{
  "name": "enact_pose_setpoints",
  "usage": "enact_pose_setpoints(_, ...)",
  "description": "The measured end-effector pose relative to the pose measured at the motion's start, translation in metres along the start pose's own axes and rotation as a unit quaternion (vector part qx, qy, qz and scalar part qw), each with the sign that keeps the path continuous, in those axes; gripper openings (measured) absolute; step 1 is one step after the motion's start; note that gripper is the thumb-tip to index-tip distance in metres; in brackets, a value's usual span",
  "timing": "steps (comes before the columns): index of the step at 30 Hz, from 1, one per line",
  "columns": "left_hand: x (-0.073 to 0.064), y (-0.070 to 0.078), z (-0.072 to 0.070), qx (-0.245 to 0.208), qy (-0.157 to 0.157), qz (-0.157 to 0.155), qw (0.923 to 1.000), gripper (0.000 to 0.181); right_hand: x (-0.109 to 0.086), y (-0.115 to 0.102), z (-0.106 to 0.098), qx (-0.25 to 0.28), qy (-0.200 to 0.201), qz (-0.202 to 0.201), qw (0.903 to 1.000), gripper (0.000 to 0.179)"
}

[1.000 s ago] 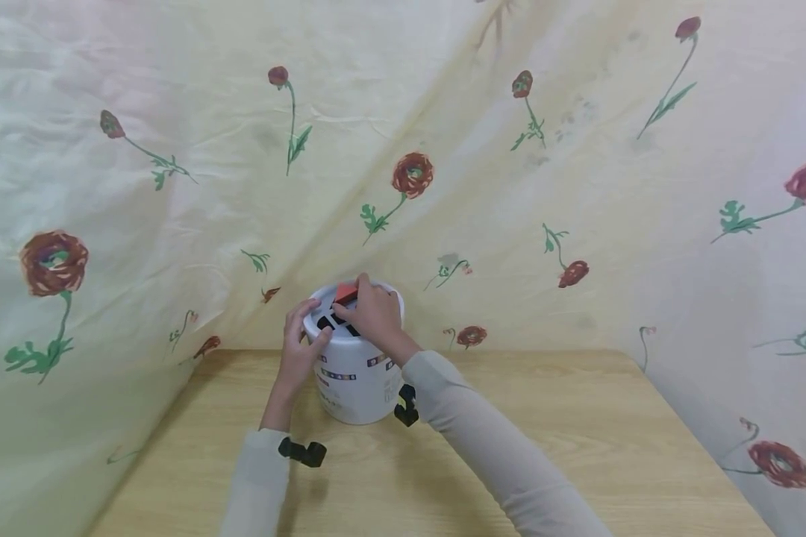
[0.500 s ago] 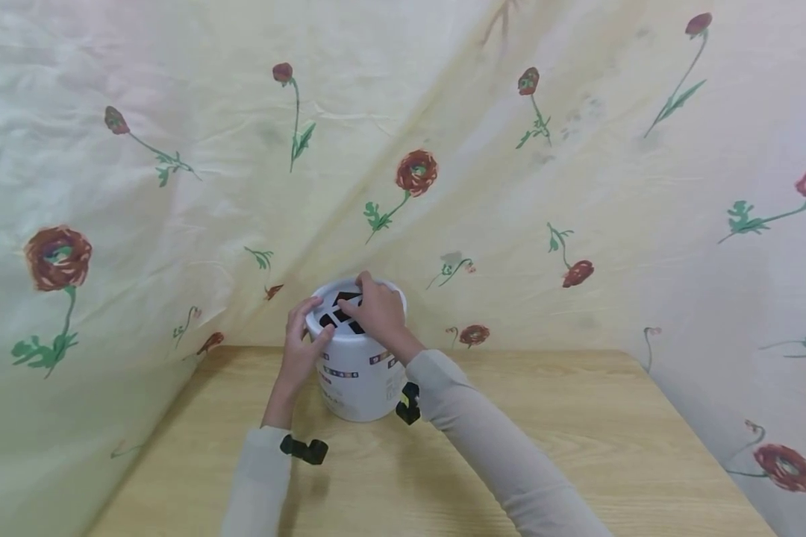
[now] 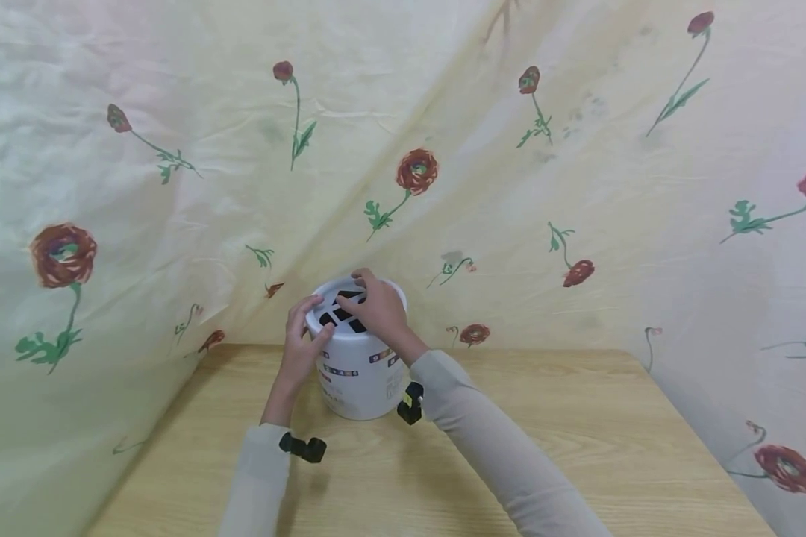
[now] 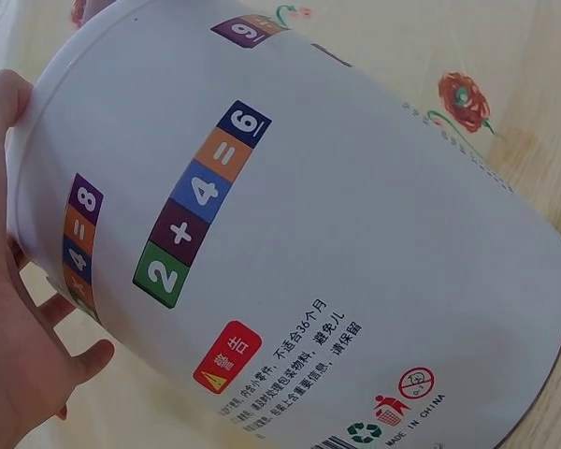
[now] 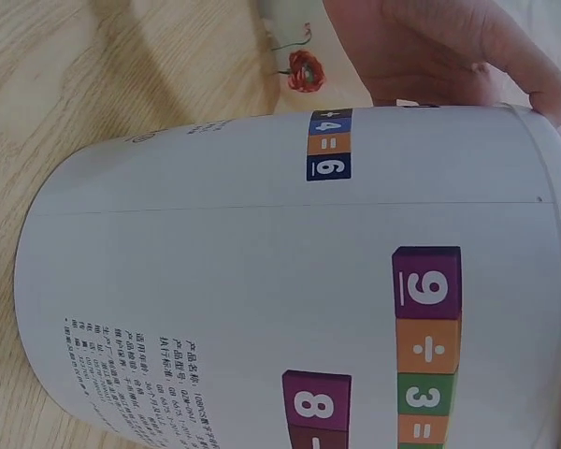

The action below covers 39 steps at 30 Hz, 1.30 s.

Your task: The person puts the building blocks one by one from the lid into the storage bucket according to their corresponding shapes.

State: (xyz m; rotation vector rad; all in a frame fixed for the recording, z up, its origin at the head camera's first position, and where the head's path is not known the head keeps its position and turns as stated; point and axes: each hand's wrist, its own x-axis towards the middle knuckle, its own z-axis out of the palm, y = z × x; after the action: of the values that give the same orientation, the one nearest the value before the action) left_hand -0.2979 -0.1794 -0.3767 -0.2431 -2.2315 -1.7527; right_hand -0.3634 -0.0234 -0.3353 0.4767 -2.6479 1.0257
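A white round bucket (image 3: 356, 384) stands on the wooden table, printed with coloured number sums that also show in both wrist views. Its white lid (image 3: 325, 300) has several dark cut-out holes. My left hand (image 3: 298, 343) holds the bucket's rim on the left, thumb on the near side and fingers on the far side. In the left wrist view the bucket wall (image 4: 337, 234) fills most of the picture. Over the lid's right part hovers my right hand (image 3: 381, 307), fingers loosely bent and thumb apart, with no block showing between them. It hides some of the lid.
The light wooden table (image 3: 544, 418) spreads around the bucket, mostly to the right and in front. Behind it and at both sides hangs a pale cloth (image 3: 349, 186) with printed red flowers. Each wrist wears a black camera mount (image 3: 304, 448).
A red block pinched in my right hand one second ago has gone out of sight at the lid's far hole, now dark. The right fingers have lifted slightly; the left hand stays put.
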Motion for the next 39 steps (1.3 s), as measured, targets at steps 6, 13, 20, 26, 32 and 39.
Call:
enact_pose_setpoints(6,0.013,-0.026,0.001,0.001,0.0,0.0,1.0,0.06,0.0,0.004,-0.001,0.047,0.007,-0.01,0.9988,0.056)
enact_pose_setpoints(13,0.018,-0.044,0.003,0.005,0.01,0.022,0.9997,0.059,-0.004,0.008,-0.005,0.089,0.006,-0.041,0.9952,0.056)
enact_pose_setpoints(20,0.018,-0.046,0.009,0.006,0.013,0.022,0.9997,0.064,-0.008,0.017,-0.011,0.128,-0.008,-0.057,0.9901,0.058)
enact_pose_setpoints(26,0.016,-0.043,0.008,0.026,0.019,0.018,0.9993,0.073,-0.011,0.026,-0.017,0.138,-0.036,-0.068,0.9874,0.064)
enact_pose_setpoints(32,0.015,-0.044,0.0,0.06,0.015,0.004,0.9981,0.077,-0.015,0.044,-0.029,0.092,-0.054,-0.066,0.9921,0.075)
enact_pose_setpoints(39,0.01,-0.053,-0.016,0.119,-0.009,0.003,0.9928,0.088,-0.026,0.082,-0.053,0.103,-0.042,-0.048,0.9926,0.076)
